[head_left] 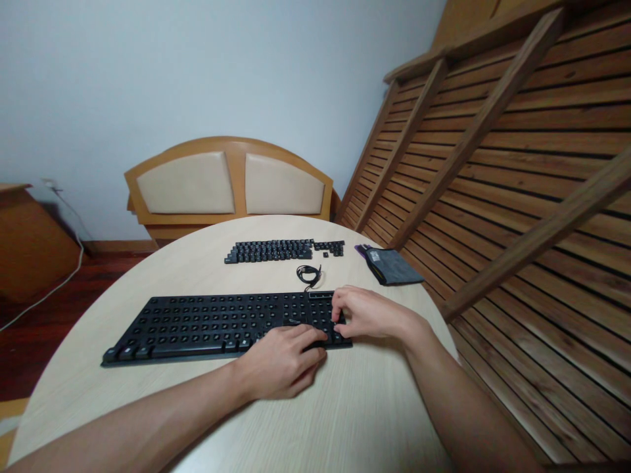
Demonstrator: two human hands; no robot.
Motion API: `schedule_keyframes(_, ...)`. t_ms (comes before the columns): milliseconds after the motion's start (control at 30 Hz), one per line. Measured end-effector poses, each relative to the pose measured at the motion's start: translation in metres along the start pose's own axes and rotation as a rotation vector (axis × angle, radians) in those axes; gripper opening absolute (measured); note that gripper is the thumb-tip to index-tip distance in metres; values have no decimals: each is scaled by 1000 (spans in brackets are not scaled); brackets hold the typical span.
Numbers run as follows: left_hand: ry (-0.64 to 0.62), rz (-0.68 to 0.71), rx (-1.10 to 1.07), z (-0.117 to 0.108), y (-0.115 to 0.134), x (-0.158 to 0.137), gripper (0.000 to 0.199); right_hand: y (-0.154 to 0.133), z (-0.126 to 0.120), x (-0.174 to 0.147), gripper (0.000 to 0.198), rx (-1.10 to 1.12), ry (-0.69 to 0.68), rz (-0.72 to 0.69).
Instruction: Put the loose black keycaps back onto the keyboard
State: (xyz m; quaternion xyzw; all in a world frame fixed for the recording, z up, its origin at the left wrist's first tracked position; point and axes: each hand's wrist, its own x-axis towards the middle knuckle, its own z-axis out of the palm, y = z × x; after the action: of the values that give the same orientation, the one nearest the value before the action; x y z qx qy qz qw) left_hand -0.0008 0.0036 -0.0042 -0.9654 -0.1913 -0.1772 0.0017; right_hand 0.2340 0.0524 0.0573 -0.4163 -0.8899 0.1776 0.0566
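A black keyboard (pixel 197 322) lies along the front of the round table, most of its keycaps off and bare key stems showing. A few caps remain along its bottom-left edge. My left hand (pixel 290 361) rests palm down on its lower right part, fingers stretched out and slightly bent, holding nothing visible. At the number pad, my right hand (pixel 367 312) has thumb and index finger curled around a small dark keycap (pixel 340 321), partly hidden by the fingers. Behind the keyboard, loose black keycaps (pixel 271 250) are laid out in rows, with a smaller group (pixel 335 248) to their right.
The keyboard's coiled black cable (pixel 309 274) sits behind it. A dark grey pouch (pixel 392 265) lies near the right edge of the pale table (pixel 148 401). Wooden slats (pixel 517 197) lean close on the right. A padded headboard (pixel 236 144) stands beyond the table.
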Motion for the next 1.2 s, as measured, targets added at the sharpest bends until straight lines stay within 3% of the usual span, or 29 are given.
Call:
schedule_keyframes(567, -1, 6, 7, 0, 1, 0, 21, -1, 1, -3, 11, 29, -64, 37)
schedule_keyframes(1033, -21, -3, 11, -1, 2, 0, 20, -9, 0, 1, 7, 13, -112, 228)
schedule_keyframes(1200, -18, 1, 6, -2, 2, 0, 21, 4, 4, 2, 9, 156, -144, 188)
